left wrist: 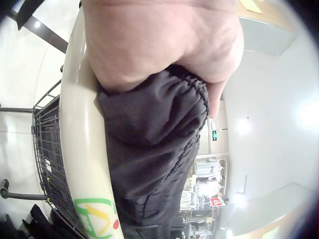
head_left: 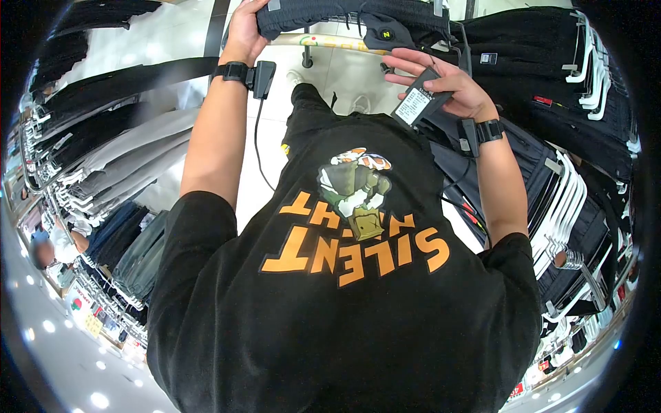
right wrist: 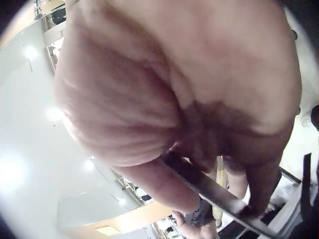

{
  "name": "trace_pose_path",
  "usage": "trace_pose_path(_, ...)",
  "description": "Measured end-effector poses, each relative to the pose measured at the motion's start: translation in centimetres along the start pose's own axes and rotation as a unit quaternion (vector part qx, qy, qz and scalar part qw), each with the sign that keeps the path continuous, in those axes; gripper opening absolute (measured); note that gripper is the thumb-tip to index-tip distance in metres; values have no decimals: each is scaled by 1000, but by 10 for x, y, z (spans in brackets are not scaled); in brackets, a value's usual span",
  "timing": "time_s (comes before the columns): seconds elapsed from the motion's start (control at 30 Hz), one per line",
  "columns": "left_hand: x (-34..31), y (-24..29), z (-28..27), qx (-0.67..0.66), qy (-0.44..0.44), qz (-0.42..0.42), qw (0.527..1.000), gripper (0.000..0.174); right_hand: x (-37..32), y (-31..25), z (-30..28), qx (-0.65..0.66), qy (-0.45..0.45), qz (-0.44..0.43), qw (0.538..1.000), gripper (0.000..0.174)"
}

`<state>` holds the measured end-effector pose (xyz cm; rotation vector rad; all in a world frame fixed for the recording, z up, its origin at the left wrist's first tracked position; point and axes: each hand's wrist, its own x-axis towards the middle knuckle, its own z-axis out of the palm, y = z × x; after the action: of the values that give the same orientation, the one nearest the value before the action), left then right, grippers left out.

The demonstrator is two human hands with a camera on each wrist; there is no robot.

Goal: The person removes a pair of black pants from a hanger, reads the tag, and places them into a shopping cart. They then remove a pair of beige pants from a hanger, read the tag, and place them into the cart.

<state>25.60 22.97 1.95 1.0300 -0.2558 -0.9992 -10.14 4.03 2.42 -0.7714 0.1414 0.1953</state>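
Note:
At the top of the head view, my left hand [head_left: 246,33] grips one end of a pair of dark trousers [head_left: 310,16] by the gathered waistband. The left wrist view shows that gathered cloth [left wrist: 149,134] under the palm, alongside the cream cart handle [left wrist: 82,114]. My right hand [head_left: 454,86], palm up, pinches a black hang tag [head_left: 415,104] with a white printed label between thumb and fingers. Seen from the right wrist, the tag [right wrist: 212,191] is edge-on below the palm. A dark patch with a yellow logo [head_left: 387,34] lies at the trousers' edge.
The shopping cart's wire basket [left wrist: 47,144] is beyond its handle. Racks of dark trousers [head_left: 551,76] on white hangers [head_left: 592,65] stand close on the right. More racks with grey trousers [head_left: 131,155] line the left. Pale floor tiles [head_left: 275,117] show between them.

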Motion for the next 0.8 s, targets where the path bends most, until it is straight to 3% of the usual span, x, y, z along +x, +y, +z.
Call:
trace_pose_path(0.17,-4,3,5,-2,-22,0,1000,38,0,0,-9,54,13,6,998,61)
trace_pose_path(0.3,-5,3,7,-6,-28,1,1000,41,-1,6,-14,35,27,-9,999,57)
trace_pose_path(0.57,-1,1,-4,-14,-27,-6,1000,40,3,-1,1,37,-38,-39,998,34)
trace_pose_path(0.73,-2,0,-8,-19,-32,2,999,41,6,-9,25,30,-31,-70,997,37)
trace_pose_path(0.8,-2,1,-8,-21,-35,0,999,41,8,-12,33,-5,-19,-71,997,46)
